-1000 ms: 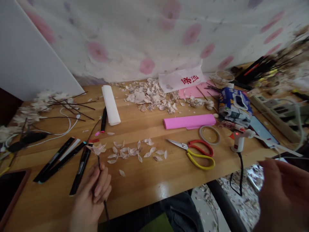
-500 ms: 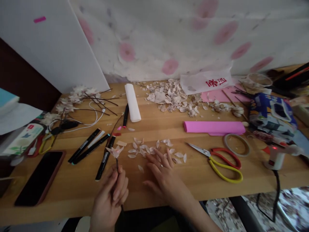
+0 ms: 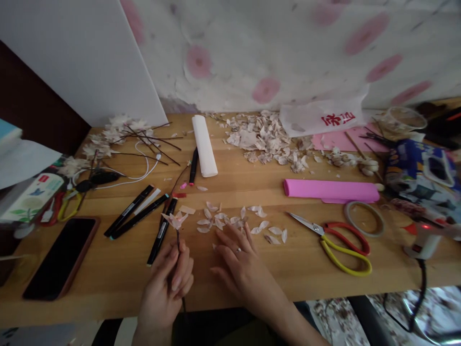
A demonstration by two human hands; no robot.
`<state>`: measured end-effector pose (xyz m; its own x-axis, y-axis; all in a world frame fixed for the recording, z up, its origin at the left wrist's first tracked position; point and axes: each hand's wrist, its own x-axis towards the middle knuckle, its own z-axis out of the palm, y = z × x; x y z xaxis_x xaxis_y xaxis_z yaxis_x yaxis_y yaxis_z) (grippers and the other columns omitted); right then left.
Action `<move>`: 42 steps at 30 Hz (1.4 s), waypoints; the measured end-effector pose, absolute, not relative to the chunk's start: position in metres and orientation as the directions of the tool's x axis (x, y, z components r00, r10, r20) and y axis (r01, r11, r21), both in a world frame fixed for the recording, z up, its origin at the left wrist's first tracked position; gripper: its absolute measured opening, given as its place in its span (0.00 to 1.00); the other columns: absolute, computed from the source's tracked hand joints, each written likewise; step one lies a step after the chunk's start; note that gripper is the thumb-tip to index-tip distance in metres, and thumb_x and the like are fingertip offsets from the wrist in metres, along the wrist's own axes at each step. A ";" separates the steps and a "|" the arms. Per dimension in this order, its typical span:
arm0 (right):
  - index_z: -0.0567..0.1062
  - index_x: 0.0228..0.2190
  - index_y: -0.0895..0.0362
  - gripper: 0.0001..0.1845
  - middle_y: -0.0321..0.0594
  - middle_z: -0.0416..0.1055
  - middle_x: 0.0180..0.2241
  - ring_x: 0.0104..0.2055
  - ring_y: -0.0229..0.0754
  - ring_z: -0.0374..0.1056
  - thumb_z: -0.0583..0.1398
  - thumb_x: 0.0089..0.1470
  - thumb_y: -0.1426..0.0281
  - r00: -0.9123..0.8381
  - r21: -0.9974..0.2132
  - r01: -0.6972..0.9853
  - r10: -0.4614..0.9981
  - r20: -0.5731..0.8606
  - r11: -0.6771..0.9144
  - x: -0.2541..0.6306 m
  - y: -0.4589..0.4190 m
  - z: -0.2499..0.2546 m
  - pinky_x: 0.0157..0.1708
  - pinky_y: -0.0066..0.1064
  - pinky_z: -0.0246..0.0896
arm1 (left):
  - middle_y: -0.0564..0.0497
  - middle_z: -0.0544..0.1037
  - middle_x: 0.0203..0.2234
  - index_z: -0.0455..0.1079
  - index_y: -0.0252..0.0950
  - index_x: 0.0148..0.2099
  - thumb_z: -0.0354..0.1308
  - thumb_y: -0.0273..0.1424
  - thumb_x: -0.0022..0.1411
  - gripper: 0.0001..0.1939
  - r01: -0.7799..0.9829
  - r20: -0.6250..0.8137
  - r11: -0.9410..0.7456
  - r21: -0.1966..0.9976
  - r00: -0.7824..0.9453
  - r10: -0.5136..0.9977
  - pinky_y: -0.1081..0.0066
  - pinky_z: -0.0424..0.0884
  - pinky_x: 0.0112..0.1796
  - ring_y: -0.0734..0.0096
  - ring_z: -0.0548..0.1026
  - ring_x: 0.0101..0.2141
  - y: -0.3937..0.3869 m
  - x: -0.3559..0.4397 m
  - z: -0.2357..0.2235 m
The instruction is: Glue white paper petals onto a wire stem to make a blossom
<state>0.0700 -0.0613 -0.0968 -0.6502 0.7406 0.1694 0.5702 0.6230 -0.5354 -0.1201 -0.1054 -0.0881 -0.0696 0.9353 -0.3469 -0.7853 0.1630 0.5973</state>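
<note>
Pinched in my left hand [image 3: 171,276] is the dark stem of an artificial flower [image 3: 175,220], held upright with its pale pink petals above my fingers. My right hand [image 3: 243,262] lies palm down with fingers spread on the wooden table, and its fingertips touch the near side of some loose petals [image 3: 236,220]. These small pale petals are scattered flat across the middle of the table. Behind the flower lies a black marker [image 3: 162,235]. Scissors [image 3: 334,238] with red and yellow handles rest to the right of the petals.
Several markers [image 3: 129,211] and a phone [image 3: 59,259] lie left. Finished flowers on stems [image 3: 122,132] are at back left. A white paper roll [image 3: 205,146], a petal heap [image 3: 262,137], a pink roll [image 3: 331,190], a tape roll [image 3: 364,218] and a glue gun [image 3: 425,235] stand around.
The camera view has shifted a little, so the table's things sit farther right. My left hand still holds the flower, and my right fingers remain at the loose petals.
</note>
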 end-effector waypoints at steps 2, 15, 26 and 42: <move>0.75 0.49 0.61 0.12 0.51 0.75 0.58 0.68 0.65 0.60 0.60 0.67 0.70 -0.646 -0.556 0.564 0.746 0.162 0.610 0.070 -0.063 -0.097 0.64 0.75 0.53 | 0.63 0.54 0.15 0.77 0.37 0.39 0.63 0.32 0.69 0.05 -0.780 -0.359 0.170 0.602 -0.074 0.930 0.80 0.44 0.14 0.80 0.38 0.16 -0.106 -0.121 -0.088; 0.74 0.54 0.61 0.16 0.50 0.75 0.59 0.68 0.66 0.60 0.58 0.66 0.72 -0.606 -0.540 0.602 0.777 0.171 0.589 0.074 -0.077 -0.100 0.63 0.76 0.55 | 0.63 0.56 0.15 0.76 0.37 0.39 0.63 0.33 0.69 0.06 -0.763 -0.369 0.227 0.606 -0.017 0.929 0.82 0.51 0.16 0.79 0.40 0.17 -0.101 -0.127 -0.083; 0.74 0.51 0.63 0.15 0.53 0.68 0.64 0.72 0.69 0.52 0.60 0.65 0.71 -0.637 -0.473 0.622 0.754 0.157 0.624 0.063 -0.063 -0.105 0.65 0.77 0.50 | 0.63 0.55 0.15 0.77 0.38 0.40 0.62 0.33 0.70 0.06 -0.770 -0.333 0.194 0.607 -0.026 0.942 0.81 0.49 0.15 0.79 0.39 0.16 -0.107 -0.130 -0.083; 0.79 0.39 0.54 0.07 0.52 0.73 0.46 0.46 0.59 0.64 0.61 0.65 0.65 -0.286 -0.434 0.826 0.930 0.231 0.361 0.044 -0.027 -0.110 0.46 0.56 0.65 | 0.63 0.54 0.15 0.78 0.38 0.39 0.62 0.32 0.70 0.06 -0.780 -0.324 0.194 0.594 -0.012 0.946 0.80 0.49 0.15 0.79 0.39 0.17 -0.108 -0.135 -0.081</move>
